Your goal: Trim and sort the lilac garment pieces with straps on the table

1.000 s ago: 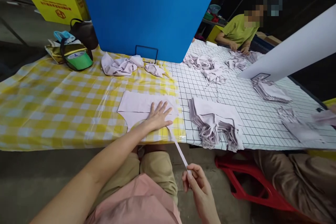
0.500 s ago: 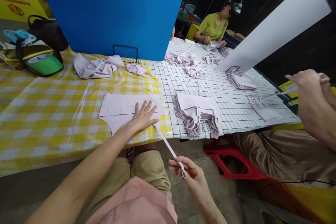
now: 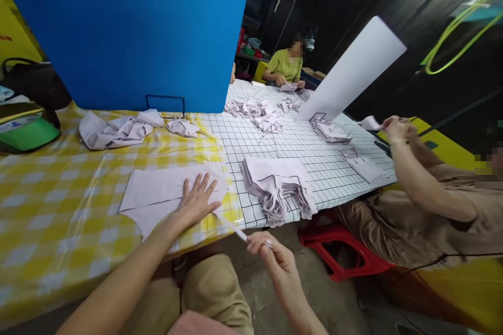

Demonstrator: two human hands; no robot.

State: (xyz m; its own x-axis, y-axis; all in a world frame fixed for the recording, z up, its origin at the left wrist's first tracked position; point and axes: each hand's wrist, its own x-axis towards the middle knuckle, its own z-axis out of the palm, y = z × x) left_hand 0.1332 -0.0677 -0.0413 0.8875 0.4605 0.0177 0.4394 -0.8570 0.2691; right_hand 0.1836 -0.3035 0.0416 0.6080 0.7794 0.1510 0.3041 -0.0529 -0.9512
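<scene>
A pale lilac garment piece (image 3: 151,184) lies flat on the yellow checked cloth in front of me. My left hand (image 3: 198,196) rests on its right part, palm down with fingers spread. From beside that hand a narrow fabric strap (image 3: 236,229) runs off the table edge toward me. My right hand (image 3: 271,251) pinches the strap's end between thumb and fingers, just past the edge, and the strap looks taut. To the right, a neat stack of lilac garment pieces (image 3: 277,180) with looped straps sits near the edge.
A blue board (image 3: 129,31) and a white panel (image 3: 353,70) stand on the table. Crumpled lilac pieces (image 3: 113,131) lie before the board. A co-worker in brown (image 3: 436,209) sits at right near a red stool (image 3: 346,256); another person in green (image 3: 285,65) works farther back.
My view has turned to the right and up. The right hand has closed more tightly on the strap and come nearer the table edge. My left hand stays flat on the garment piece.
</scene>
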